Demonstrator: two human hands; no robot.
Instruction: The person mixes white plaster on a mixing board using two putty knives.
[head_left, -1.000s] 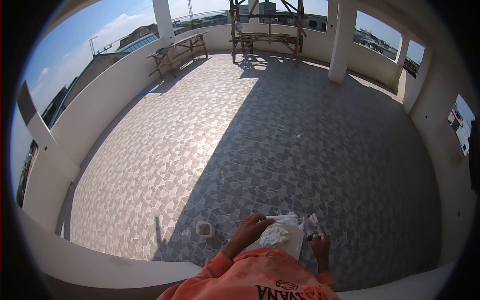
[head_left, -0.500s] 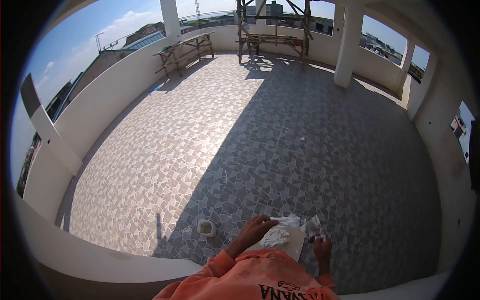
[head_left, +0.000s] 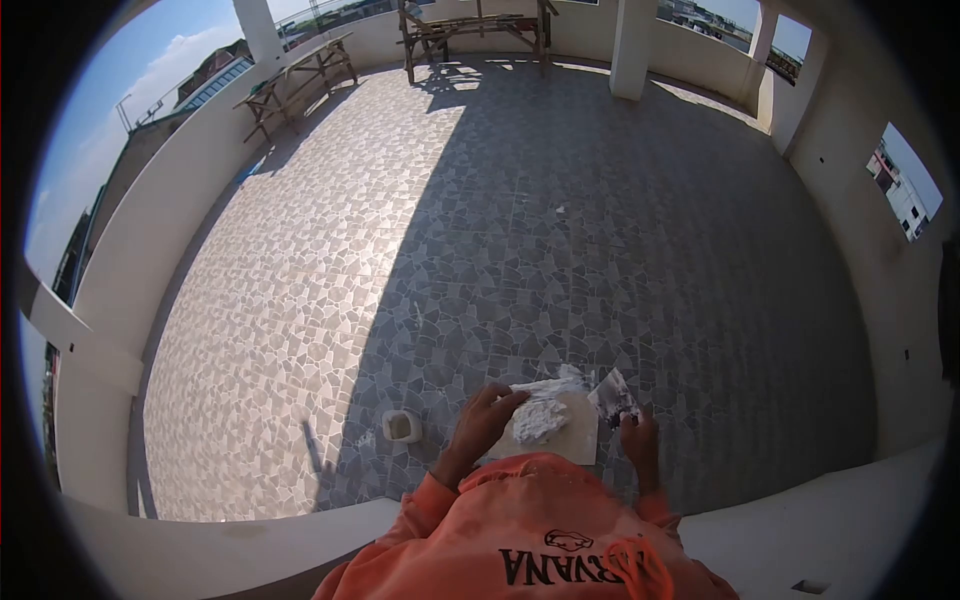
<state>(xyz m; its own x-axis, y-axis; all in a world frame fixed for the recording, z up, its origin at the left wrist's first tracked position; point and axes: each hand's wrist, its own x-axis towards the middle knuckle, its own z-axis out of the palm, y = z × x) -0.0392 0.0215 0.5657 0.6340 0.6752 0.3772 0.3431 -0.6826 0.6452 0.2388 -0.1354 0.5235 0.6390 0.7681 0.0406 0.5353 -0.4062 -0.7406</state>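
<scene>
A pale square board [head_left: 578, 445] lies on the floor in front of me, bearing a lumpy heap of white paste or powder [head_left: 541, 421]. My left hand [head_left: 482, 422] is at the board's far left edge, fingers bent together beside a white, crumpled-looking strip [head_left: 548, 385]. What its fingertips grip is hard to see. To the right of the board, my right hand [head_left: 638, 436] is closed round the dark handle of a putty knife [head_left: 611, 394]. The knife's wide, white-smeared blade points up and away, near the board's far right corner.
An open, cut-off white plastic container [head_left: 402, 427] stands left of the board. Patterned tiles [head_left: 480, 270] cover the floor, part sunlit, part shaded. At the back are a wooden bench [head_left: 310, 70], a wooden scaffold [head_left: 475, 35] and a pillar [head_left: 630, 50]. Low walls surround the floor.
My view has tilted down and turned slightly, so the far scaffold sits higher in the frame. Both hands keep nearly the same places by the board, and the right still holds the putty knife.
</scene>
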